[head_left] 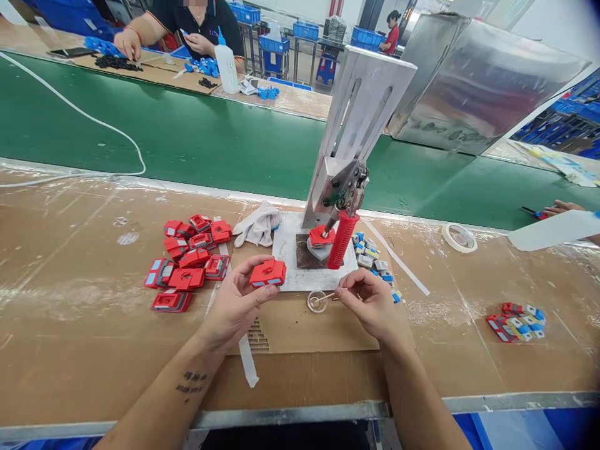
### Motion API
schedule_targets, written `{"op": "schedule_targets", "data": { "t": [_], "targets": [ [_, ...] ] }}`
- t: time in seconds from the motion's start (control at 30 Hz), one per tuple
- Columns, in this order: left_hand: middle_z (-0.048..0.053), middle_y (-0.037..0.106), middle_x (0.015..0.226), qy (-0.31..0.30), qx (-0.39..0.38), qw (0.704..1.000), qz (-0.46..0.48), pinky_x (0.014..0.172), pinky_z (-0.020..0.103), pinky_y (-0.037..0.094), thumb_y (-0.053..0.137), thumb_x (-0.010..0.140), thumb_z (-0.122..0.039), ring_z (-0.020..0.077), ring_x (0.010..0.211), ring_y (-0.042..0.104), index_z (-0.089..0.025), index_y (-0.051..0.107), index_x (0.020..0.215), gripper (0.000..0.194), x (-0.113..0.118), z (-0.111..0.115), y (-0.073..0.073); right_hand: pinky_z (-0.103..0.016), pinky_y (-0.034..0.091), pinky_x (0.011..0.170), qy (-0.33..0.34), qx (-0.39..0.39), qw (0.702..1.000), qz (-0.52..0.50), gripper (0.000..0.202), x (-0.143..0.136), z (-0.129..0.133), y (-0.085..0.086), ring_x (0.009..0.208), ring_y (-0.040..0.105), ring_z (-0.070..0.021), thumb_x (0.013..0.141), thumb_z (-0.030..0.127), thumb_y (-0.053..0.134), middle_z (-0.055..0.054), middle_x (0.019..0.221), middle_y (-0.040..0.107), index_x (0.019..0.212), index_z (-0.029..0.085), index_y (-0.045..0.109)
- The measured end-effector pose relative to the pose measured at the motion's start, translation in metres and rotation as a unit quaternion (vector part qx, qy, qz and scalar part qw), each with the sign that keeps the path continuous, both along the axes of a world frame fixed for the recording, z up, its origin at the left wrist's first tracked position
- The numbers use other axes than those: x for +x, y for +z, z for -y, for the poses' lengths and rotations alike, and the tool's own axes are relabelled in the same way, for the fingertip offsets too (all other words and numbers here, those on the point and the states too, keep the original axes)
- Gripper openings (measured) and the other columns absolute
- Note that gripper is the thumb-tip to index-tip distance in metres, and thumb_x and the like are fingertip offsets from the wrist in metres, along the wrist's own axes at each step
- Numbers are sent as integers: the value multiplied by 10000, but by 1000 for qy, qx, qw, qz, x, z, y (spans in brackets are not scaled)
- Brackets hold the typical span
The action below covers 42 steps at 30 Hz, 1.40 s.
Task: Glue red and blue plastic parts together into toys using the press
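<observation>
Left hand (pixel 234 306), grip clamped by thumb and fingers on a red plastic part (pixel 267 273), held just above the table (pixel 70 325) in front of a small hand press (pixel 344 187). Right hand (pixel 370 303), grip pinched together on a thin stick (pixel 323 298), its tip resting in a small clear dish (pixel 317 301) on the cardboard. One more red piece (pixel 321 236) seated on the press base under the red lever handle (pixel 342 240).

Likely light, rigid and smooth, that held part; best taken by its long edges, as now, with little risk of crushing.

To the left, a heap of red parts (pixel 187 262), roughly a dozen, overlapping too much for a sure count. Right of the press, a scatter of small blue and grey pieces (pixel 375 259), perhaps ten. One white glove (pixel 257 225) beside the press, one roll of tape (pixel 458 237) farther right, and one mixed red and blue cluster (pixel 515 322) near the right edge. Beyond the green conveyor belt (pixel 187 137), another person at work.
</observation>
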<state>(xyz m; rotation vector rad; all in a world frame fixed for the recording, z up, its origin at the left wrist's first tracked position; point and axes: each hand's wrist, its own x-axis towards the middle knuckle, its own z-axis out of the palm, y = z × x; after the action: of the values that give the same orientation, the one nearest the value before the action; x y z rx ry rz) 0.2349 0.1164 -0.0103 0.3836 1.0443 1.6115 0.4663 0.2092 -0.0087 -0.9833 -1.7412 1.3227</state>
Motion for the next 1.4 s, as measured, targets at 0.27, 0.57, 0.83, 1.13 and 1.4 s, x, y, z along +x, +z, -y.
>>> {"op": "schedule_targets", "data": {
  "t": [0.27, 0.57, 0.83, 1.13, 1.4],
  "targets": [
    [83, 779, 999, -14, 3, 998, -63, 777, 269, 598, 952, 614, -291, 194, 876, 741, -170, 723, 1143, 589, 3, 2, -1, -243, 415, 519, 0, 1, 1000, 3, 237, 2, -2, -2, 599, 535, -128, 815, 335, 765, -22, 716, 654, 745, 201, 582],
    [70, 775, 1018, -38, 31, 976, -213, 866, 342, 613, 885, 691, -244, 233, 969, 751, -196, 673, 1074, 441, 8, 4, -2, -243, 415, 538, -10, 9, 1000, -6, 212, 4, 0, 5, 606, 533, -126, 817, 274, 759, -16, 727, 642, 737, 200, 577],
    [71, 774, 1043, -47, 28, 936, -346, 887, 360, 598, 835, 721, -252, 236, 946, 740, -195, 715, 1092, 393, 14, 7, -3, -264, 442, 594, -60, -15, 991, -120, 265, 13, 1, 6, 679, 549, -146, 831, 305, 787, -5, 745, 600, 768, 219, 545],
    [36, 803, 1030, -99, 73, 880, -458, 821, 322, 572, 859, 719, -253, 224, 910, 735, -240, 766, 1084, 377, 25, 11, 3, -265, 436, 574, -38, 13, 981, -192, 270, -16, 23, 12, 655, 567, -145, 858, 311, 782, 0, 724, 612, 772, 227, 540],
    [29, 810, 1017, -102, 67, 886, -447, 789, 316, 567, 868, 700, -261, 228, 900, 733, -247, 775, 1074, 385, 25, 13, 2, -256, 452, 588, -27, -2, 980, -196, 247, -15, 23, 9, 657, 577, -136, 856, 267, 797, -4, 737, 649, 765, 219, 573]
  ]
}}
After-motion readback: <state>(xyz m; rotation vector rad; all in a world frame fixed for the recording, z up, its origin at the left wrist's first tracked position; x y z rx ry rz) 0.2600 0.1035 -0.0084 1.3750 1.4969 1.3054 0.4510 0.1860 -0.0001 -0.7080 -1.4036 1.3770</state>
